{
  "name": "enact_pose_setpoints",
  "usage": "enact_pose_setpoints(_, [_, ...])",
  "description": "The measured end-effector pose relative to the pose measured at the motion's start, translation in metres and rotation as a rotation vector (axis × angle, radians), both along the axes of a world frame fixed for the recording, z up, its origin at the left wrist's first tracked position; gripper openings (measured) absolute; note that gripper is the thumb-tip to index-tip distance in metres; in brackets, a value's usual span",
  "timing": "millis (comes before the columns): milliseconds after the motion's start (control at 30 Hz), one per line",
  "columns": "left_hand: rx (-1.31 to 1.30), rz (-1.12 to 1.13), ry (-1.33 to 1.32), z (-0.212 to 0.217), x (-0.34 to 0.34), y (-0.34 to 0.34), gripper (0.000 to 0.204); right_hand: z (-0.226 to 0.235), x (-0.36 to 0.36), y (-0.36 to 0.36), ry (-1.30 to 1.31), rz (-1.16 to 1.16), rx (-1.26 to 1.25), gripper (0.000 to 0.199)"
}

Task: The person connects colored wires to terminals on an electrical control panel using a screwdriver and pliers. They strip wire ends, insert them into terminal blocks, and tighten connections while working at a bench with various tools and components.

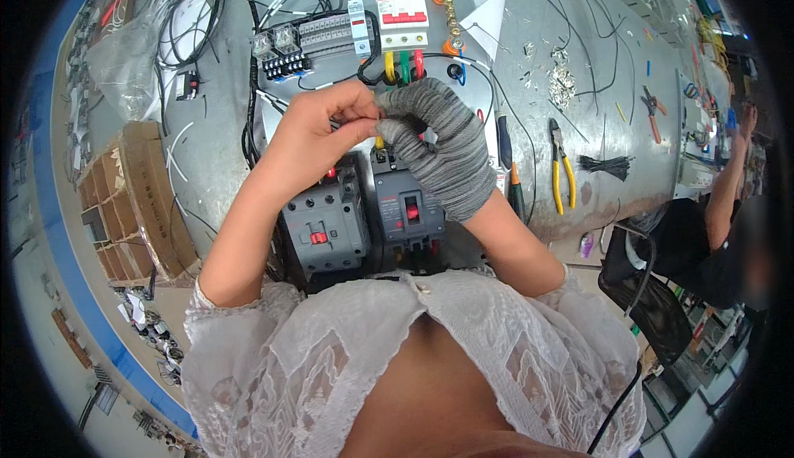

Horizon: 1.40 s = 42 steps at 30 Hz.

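Your left hand and your right hand meet, fingertips to fingertips, above the top end of the dark breaker.
Left: bare, forearm angled inward, wrist bent, thumb and forefinger nearly together. Right: grey striped glove, arched over, fingers curled toward your left. You hide the contact point; cannot tell whether either grip clamps anything. Breaker stands just beside the grey contactor; yellow-handled pliers lie on the bench to your right.
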State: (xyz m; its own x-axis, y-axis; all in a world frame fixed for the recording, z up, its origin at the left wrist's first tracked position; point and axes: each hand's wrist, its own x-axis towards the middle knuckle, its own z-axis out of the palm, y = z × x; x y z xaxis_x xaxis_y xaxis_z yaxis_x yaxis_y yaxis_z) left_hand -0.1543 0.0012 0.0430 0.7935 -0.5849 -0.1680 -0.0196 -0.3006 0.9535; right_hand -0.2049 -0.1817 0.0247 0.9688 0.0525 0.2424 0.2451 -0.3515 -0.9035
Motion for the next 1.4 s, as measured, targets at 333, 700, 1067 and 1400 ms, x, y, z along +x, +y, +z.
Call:
enact_pose_setpoints(333, [0.165,-0.146,-0.467,0.004,0.003,-0.002,0.014,0.000,0.002,-0.002,-0.036,0.043,-0.108,0.015])
enact_pose_setpoints(700, [0.120,-0.021,-0.669,-0.028,0.038,0.016,0.011,0.010,0.006,-0.003,-0.039,0.122,-0.080,0.011])
enact_pose_setpoints(1067, [-0.001,0.162,0.273,-0.046,0.050,0.007,0.018,0.005,0.047,-0.023,-0.123,0.167,-0.589,0.019])
enact_pose_setpoints(1400, [-0.038,0.103,0.231,-0.042,0.054,0.017,0.017,-0.018,0.081,-0.005,-0.089,0.346,-1.238,0.023])
